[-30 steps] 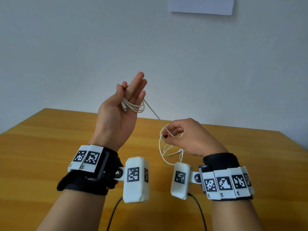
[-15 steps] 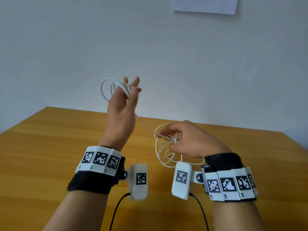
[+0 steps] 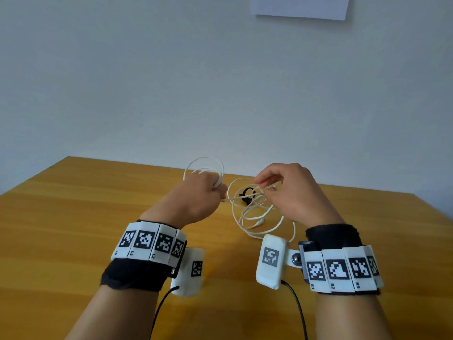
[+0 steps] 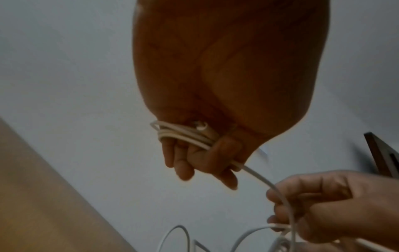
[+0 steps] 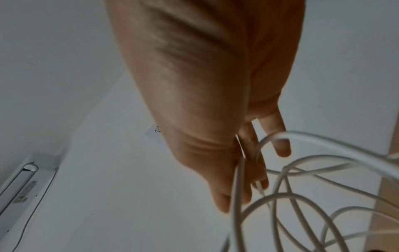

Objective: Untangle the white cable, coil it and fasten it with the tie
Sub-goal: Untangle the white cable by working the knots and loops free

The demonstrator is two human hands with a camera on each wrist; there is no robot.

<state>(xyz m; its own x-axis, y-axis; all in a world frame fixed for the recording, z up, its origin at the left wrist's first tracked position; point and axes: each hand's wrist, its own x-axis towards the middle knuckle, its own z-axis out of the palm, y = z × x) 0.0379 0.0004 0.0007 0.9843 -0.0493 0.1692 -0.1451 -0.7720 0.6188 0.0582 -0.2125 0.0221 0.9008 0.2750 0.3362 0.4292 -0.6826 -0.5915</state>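
The thin white cable (image 3: 255, 212) is partly wound in several turns around the left hand (image 3: 196, 195), and one strand runs taut across to the right hand (image 3: 291, 190). The rest hangs below in loose overlapping loops (one plug end dangling among them). The black tie (image 3: 247, 193), curled into a ring, lies on the table beyond the loops.

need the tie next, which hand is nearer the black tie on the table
Right. The right hand hovers just right of the black tie, pinching the white cable over it. The left hand sits farther left, gripping the coiled loops.

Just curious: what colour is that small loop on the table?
Black: the small black loop-shaped tie, clearest in the head view.
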